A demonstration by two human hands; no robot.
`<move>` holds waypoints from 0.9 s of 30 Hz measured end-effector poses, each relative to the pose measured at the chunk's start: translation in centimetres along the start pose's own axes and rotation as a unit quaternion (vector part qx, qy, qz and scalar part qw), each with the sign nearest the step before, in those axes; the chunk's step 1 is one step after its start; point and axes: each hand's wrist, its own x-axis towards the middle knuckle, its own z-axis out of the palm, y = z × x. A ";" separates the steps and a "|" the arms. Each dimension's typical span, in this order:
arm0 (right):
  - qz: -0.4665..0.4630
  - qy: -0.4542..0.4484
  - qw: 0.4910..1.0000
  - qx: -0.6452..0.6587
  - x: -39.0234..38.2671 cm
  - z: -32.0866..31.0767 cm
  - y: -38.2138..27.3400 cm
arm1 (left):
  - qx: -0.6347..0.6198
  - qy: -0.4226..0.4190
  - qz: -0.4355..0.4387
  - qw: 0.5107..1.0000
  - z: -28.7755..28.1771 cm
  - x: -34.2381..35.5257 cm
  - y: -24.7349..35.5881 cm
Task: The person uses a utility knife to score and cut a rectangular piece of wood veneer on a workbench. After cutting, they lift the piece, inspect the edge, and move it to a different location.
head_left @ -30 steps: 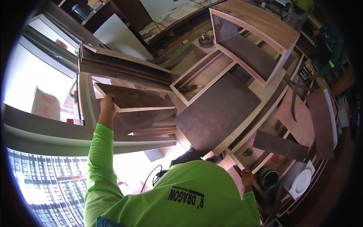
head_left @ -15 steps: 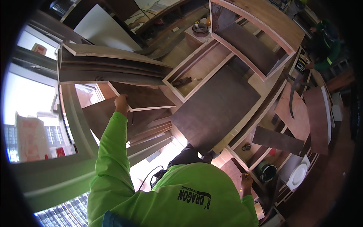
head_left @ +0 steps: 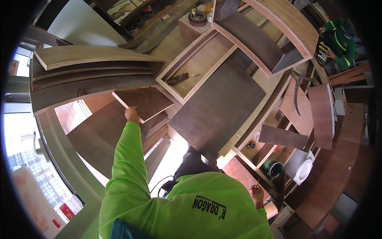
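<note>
My left hand (head_left: 132, 114) is closed on the edge of a dark brown board (head_left: 145, 100) with pale cut edges. The board is held tilted above other brown boards (head_left: 97, 133) on the left. Low on the right, my right hand (head_left: 258, 194) is closed round a small yellow-and-dark tool (head_left: 257, 186) with a thin tip; its exact kind is too small to make out. A large dark panel (head_left: 219, 109) lies on a wooden frame in front of me, between my two hands.
Several long boards (head_left: 95, 87) are stacked at the left beside a window. Ahead, an open wooden box frame (head_left: 207, 59) holds a hand plane (head_left: 178, 79). A green bucket (head_left: 273, 168) stands at right. Another person (head_left: 338, 44) in green works at the far right.
My left hand and its board have shifted clear of the long stacked boards, and the board lies at a different tilt. The view has turned slightly; my right hand still holds the small tool.
</note>
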 end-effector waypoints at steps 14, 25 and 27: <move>-0.006 -0.024 1.000 0.012 -0.6 0.2 -3.0 | 0.005 0.000 0.007 1.000 -2.4 6.6 -3.1; -0.077 0.000 0.989 -0.124 0.3 -0.4 -1.7 | 0.168 0.024 -0.006 0.986 -6.1 12.4 -2.8; -0.090 -0.009 0.989 -0.117 0.5 0.6 -2.0 | 0.275 0.049 0.017 0.960 -7.0 14.4 -1.1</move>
